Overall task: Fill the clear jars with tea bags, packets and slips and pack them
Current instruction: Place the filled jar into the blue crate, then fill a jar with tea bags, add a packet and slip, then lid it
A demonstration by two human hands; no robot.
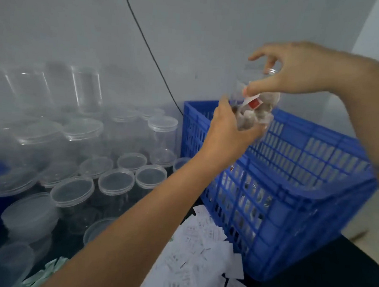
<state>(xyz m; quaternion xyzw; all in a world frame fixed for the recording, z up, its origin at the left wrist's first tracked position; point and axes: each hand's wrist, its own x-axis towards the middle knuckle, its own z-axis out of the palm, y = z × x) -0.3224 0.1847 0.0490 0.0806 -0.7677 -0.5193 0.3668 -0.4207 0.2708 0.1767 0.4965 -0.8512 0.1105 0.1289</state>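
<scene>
I hold a clear jar (257, 103) up in the air above the blue crate (292, 177). It holds tea bags and a slip with a red mark. My left hand (231, 132) grips the jar from below, around its base. My right hand (297, 70) is at the jar's top, its fingers curled around the rim and lid area. The crate's slotted sides show several filled jars inside. White paper slips (198, 251) lie scattered on the dark surface in front of the crate.
Many empty clear jars with lids (116, 181) stand packed together on the left, some stacked higher at the back. Green packets (45, 274) lie at the bottom left. A black cable (149, 51) runs down the grey wall.
</scene>
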